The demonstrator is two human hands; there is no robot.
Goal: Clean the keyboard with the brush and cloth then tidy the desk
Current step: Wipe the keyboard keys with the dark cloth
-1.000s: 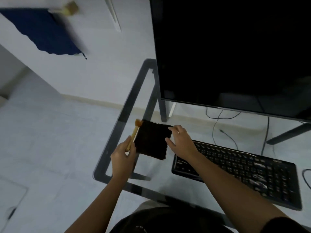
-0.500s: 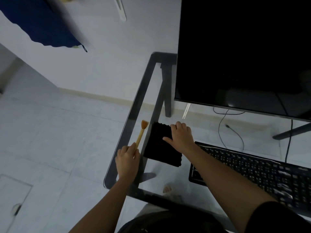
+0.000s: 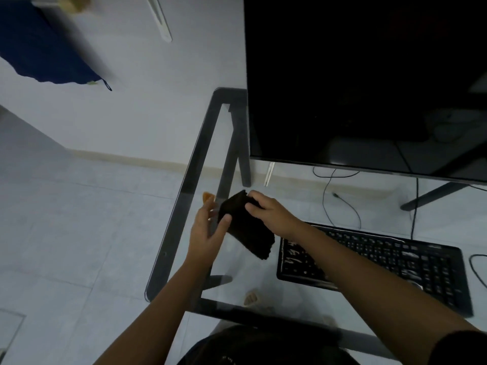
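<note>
Head view.

- Cloth (image 3: 247, 233): black, thick, nubbly pile, folded to a rough rectangle. It is tilted, with its low corner hanging toward the keyboard's left end.
- Brush (image 3: 207, 197): only an orange bristle tuft shows, just above the left fingertips. Handle mostly hidden; cannot tell if it is held or lying on the glass.
- Keyboard (image 3: 382, 259): flat, black, pale legends, lying below and right of the right grip.
- Bench (image 3: 181, 206): clear glass top, dark frame, rounded corner.
- Monitor (image 3: 369, 75): glossy and dark, above the right grip.
- Room: pale tiled floor (image 3: 66, 233), white wall (image 3: 131, 114), blue fabric (image 3: 44, 48) far up-left.
- Right hand (image 3: 271, 214): fingers curled over the cloth's top edge, grip holding it.
- Left hand (image 3: 208, 233): thumb on the cloth's left face, fingers straight behind that edge, grip pinching the cloth.
- Both bare forearms converge on the cloth.
</note>
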